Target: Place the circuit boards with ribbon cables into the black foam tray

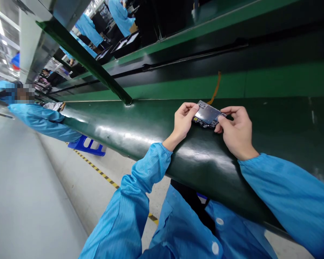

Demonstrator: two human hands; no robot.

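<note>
A circuit board (208, 114) with a large silvery shield plate is held up over the green bench mat, tilted towards me. My left hand (183, 120) pinches its left end between thumb and fingers. On the opposite end, my right hand (236, 131) grips the edge, with the thumb on top and fingers partly curled behind. From behind the board's far edge an orange flex cable (216, 88) sticks out and curves upward. Small dark components line the near edge, along with a little yellow patch. The underside of the board is hidden.
The green bench (116, 118) runs across the view, with a dark green post (97, 68) rising from it on the left. A co-worker in a blue smock (40, 117) sits farther left, by a blue stool (88, 145). Black trays (126, 43) stand beyond the bench.
</note>
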